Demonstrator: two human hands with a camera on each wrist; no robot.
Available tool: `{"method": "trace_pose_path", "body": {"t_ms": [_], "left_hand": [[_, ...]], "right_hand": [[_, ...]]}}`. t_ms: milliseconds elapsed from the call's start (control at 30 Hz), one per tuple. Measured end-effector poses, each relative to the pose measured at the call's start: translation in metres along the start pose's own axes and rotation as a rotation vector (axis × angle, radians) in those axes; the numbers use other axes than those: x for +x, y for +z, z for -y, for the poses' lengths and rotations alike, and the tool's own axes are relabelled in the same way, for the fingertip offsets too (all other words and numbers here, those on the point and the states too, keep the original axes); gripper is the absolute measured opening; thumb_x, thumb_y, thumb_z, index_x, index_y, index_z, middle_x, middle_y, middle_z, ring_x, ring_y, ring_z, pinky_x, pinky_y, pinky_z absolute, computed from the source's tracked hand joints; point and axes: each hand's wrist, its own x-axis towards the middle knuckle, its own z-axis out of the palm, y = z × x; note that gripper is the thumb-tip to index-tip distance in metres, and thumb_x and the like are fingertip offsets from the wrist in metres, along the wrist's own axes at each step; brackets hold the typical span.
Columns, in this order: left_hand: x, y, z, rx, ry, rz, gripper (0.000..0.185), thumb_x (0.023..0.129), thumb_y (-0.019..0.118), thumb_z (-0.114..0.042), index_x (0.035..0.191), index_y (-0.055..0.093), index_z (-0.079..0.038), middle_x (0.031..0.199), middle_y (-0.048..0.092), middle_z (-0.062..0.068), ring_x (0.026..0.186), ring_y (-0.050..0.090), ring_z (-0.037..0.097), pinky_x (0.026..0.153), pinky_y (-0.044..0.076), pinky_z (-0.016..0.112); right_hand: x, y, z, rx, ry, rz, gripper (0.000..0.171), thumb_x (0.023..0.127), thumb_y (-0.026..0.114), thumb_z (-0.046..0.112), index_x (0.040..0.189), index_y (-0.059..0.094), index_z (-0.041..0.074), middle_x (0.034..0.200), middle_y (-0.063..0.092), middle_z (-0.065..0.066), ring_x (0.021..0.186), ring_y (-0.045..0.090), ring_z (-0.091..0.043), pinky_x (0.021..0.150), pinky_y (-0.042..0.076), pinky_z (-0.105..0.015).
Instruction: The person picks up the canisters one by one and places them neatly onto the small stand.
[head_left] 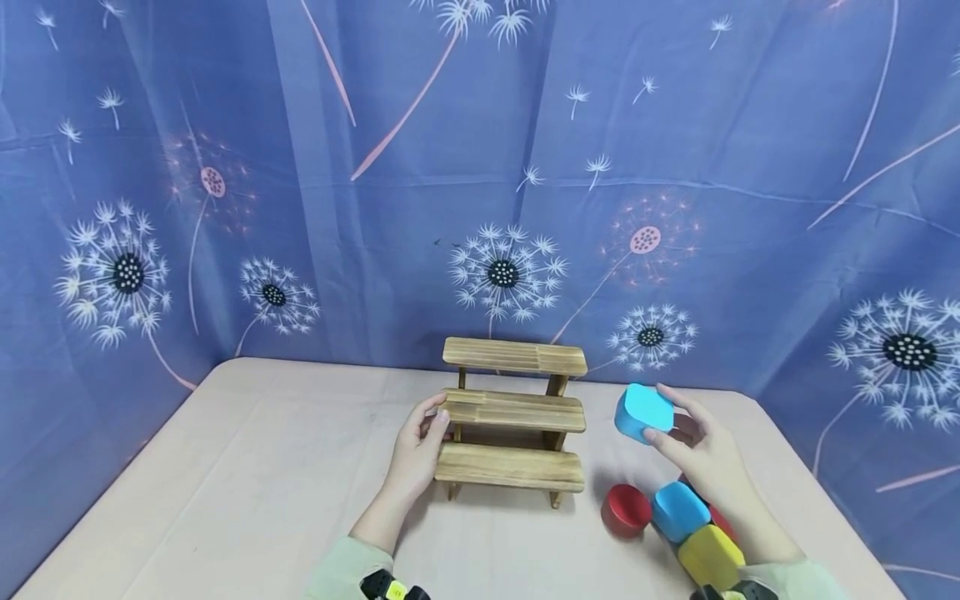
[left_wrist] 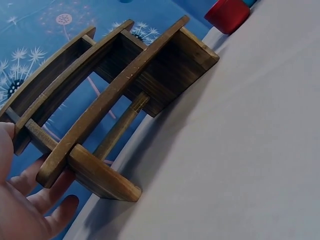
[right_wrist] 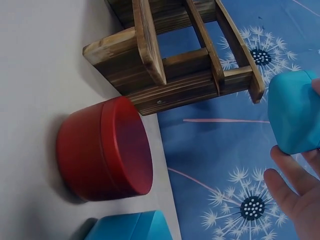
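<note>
A three-step wooden stand (head_left: 510, 467) stands on the pale tabletop. My left hand (head_left: 418, 442) grips the left end of its middle step, thumb in front; in the left wrist view the fingers (left_wrist: 50, 195) reach behind the slats. My right hand (head_left: 705, 454) holds a light-blue rounded-square tin (head_left: 645, 411) between thumb and fingers, raised to the right of the stand. In the right wrist view that tin (right_wrist: 295, 112) sits at the right edge, partly cut off. Below the hand a round red tin (head_left: 627, 510) rests on the table.
Beside the red tin lie another blue tin (head_left: 680, 510) and a yellow one (head_left: 711, 557), with a second red piece (head_left: 722, 523) partly hidden by the right forearm. A blue dandelion-print cloth (head_left: 375, 250) hangs behind and around the table (head_left: 262, 467).
</note>
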Motion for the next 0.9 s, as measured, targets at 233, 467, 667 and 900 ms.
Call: {"method": "trace_pose_path", "body": {"t_ms": [233,467,667,900], "left_hand": [[0.0,0.0,0.0,0.011,0.02,-0.006,0.041,0.099,0.047,-0.035,0.136,0.048,-0.019,0.131,0.055,0.014,0.102,0.062,0.025,0.09,0.052,0.038],[0.0,0.0,-0.001,-0.009,0.019,0.004,0.039,0.099,0.048,-0.033,0.135,0.049,-0.019,0.134,0.052,0.014,0.103,0.062,0.026,0.089,0.052,0.036],[0.0,0.001,-0.001,-0.005,0.03,-0.004,0.039,0.099,0.048,-0.032,0.135,0.049,-0.019,0.133,0.052,0.014,0.107,0.061,0.027,0.092,0.051,0.039],[-0.001,0.001,0.0,-0.001,0.033,-0.007,0.039,0.099,0.048,-0.033,0.135,0.049,-0.019,0.132,0.053,0.014,0.106,0.061,0.026,0.092,0.05,0.039]], "right_hand": [[0.007,0.005,0.003,0.013,-0.038,0.009,0.06,0.086,0.068,0.008,0.141,0.043,0.009,0.121,0.048,0.023,0.097,0.056,0.012,0.074,0.052,-0.012],[0.012,0.009,0.007,0.015,-0.009,0.028,0.063,0.087,0.068,0.013,0.143,0.04,0.015,0.126,0.046,0.015,0.1,0.055,0.013,0.077,0.051,-0.011],[0.017,0.013,0.013,0.069,-0.029,0.036,0.058,0.086,0.069,0.008,0.138,0.044,0.009,0.123,0.05,0.013,0.098,0.057,0.008,0.076,0.052,-0.014],[0.023,0.017,0.015,0.153,-0.09,0.05,0.057,0.083,0.067,-0.002,0.135,0.044,0.004,0.121,0.051,0.019,0.098,0.059,0.006,0.076,0.053,-0.015]]}}
